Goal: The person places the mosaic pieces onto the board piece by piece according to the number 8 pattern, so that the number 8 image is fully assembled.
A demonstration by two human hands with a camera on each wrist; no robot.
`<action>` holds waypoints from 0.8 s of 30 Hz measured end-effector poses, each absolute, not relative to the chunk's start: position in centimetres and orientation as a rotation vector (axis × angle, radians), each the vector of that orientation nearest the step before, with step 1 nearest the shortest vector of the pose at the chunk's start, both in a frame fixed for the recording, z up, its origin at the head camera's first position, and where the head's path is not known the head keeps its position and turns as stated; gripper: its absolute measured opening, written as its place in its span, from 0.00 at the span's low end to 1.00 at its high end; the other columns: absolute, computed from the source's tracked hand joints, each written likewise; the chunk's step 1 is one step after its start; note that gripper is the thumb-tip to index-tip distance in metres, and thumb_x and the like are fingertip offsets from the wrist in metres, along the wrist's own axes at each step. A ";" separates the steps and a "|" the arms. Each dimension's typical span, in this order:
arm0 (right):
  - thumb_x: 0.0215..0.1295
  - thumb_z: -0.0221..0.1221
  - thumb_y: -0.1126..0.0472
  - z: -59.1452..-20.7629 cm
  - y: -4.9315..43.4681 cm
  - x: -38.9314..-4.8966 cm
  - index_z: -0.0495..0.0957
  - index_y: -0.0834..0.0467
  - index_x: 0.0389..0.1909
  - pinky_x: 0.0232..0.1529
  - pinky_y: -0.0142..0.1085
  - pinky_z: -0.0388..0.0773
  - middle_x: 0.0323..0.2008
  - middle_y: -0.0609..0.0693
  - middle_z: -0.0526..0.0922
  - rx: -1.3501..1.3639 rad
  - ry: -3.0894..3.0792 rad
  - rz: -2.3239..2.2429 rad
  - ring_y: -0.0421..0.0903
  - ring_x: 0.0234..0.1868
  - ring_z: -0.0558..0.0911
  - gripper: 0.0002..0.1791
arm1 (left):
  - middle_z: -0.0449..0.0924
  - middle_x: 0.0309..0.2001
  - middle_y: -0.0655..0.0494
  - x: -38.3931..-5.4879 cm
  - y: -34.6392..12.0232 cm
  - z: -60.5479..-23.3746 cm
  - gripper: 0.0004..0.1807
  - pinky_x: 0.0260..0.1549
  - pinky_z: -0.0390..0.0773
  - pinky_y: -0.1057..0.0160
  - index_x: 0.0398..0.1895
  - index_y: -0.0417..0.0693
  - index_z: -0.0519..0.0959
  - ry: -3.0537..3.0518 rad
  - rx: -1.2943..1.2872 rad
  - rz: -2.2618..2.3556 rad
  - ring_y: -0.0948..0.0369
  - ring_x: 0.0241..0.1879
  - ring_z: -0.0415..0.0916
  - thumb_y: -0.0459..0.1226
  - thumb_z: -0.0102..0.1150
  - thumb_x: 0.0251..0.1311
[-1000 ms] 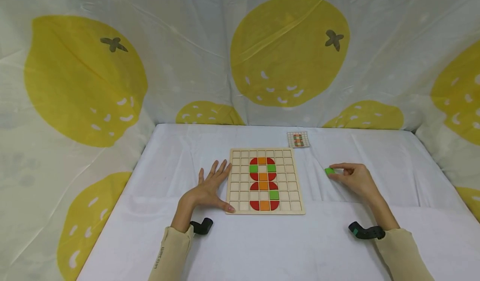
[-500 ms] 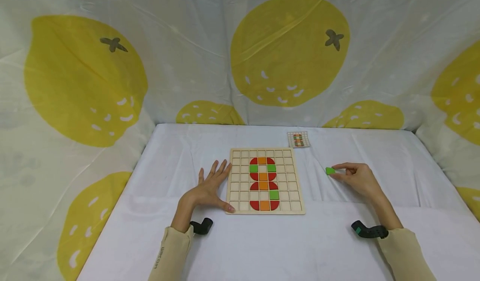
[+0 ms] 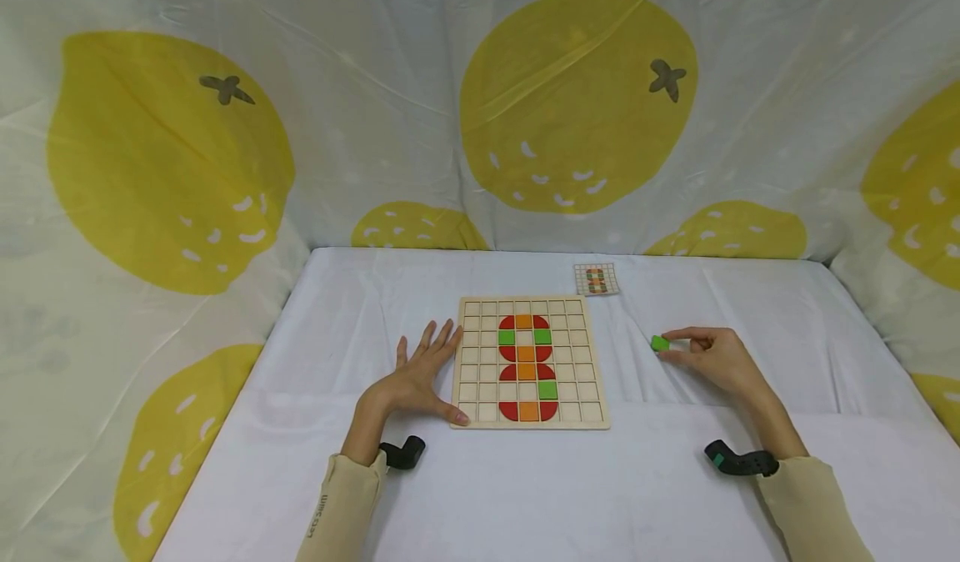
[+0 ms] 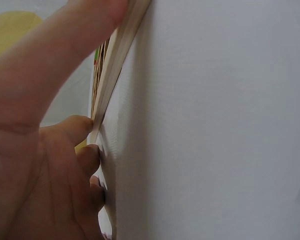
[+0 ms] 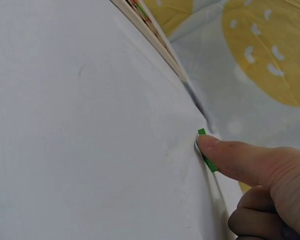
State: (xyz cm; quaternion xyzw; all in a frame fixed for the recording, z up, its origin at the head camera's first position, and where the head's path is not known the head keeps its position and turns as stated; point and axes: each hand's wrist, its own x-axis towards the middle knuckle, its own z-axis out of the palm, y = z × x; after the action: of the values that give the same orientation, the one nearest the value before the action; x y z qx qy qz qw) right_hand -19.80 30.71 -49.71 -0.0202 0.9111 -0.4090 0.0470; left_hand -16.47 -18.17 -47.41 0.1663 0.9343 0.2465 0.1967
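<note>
A square wooden grid board (image 3: pixel 474 372) lies on the table, holding red rounded, orange and green tiles in a figure-eight pattern. The pattern's lower left side shows a bare cell (image 3: pixel 508 391) across from a green tile (image 3: pixel 548 390). My left hand (image 3: pixel 411 383) rests at the board's left edge with fingers spread; its thumb touches the near left corner. Right of the board, my right hand (image 3: pixel 716 362) pinches a small green tile (image 3: pixel 660 343) between thumb and finger. In the right wrist view the thumb covers the middle of that green tile (image 5: pixel 208 162).
Behind the board lies a small pattern card (image 3: pixel 597 279) printed with a similar figure. A white cloth (image 3: pixel 570 495) covers the table. A lemon-print curtain (image 3: pixel 405 112) hangs behind and at both sides.
My right hand has shifted slightly right, and the green tile has turned between its fingers. The left hand and the board look unmoved.
</note>
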 end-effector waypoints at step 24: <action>0.60 0.74 0.51 -50.0 29.8 -19.5 0.86 0.64 0.53 0.21 0.34 0.56 0.16 0.40 0.59 -0.069 2.718 -1.299 0.35 0.20 0.58 0.25 | 0.31 0.86 0.49 -16.5 -18.2 -47.5 0.78 0.73 0.23 0.25 0.86 0.51 0.41 2.623 0.463 0.673 0.44 0.84 0.21 0.58 0.85 0.36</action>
State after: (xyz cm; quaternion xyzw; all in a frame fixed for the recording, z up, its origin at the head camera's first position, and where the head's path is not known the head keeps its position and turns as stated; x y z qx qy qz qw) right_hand -19.53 29.82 -50.00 -0.0230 0.9002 -0.4302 0.0640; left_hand -16.48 -18.17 -47.51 0.1653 0.9363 0.2402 0.1958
